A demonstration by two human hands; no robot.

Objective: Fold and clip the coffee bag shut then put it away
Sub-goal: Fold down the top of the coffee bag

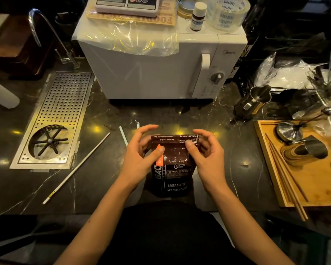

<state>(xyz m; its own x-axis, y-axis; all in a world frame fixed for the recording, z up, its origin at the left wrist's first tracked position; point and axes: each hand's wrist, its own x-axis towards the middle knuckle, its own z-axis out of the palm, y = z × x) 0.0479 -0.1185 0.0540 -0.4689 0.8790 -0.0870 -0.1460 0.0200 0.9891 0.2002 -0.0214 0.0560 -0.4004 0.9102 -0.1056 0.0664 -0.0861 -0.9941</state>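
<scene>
Dark marble bench [107, 180] carries everything, and its near edge runs just below the coffee bag. At the far left edge lies a white cylinder [2, 95], and beside it a perforated steel drain tray [65, 104] is set into the bench top, with a curved tap [46, 31] behind it. A long white rod [75, 169] lies slantwise between the tray and the bag, and a shorter white strip [123, 135] lies just beyond the left hand.

Left hand [141, 155] comes in from the near edge with the forearm angled inward; its thumb presses the front of the folded-over top of the coffee bag [172, 169] while the fingers curl behind it, so the hand is clamped on the fold. The brown bag stands upright near the middle of the near edge, with its top flap bent toward the person. Right hand [206, 153] mirrors the left, its thumb on the front of the flap and its fingers arched behind, pinching the fold's right end.

Open bench lies between the bag and the white microwave [161, 69] at the back. To the right, a dark metal pitcher [254, 104] stands near the far right corner, and a wooden tray [302, 188] sits at the right edge with chopsticks [289, 180] lying across its left side.
</scene>
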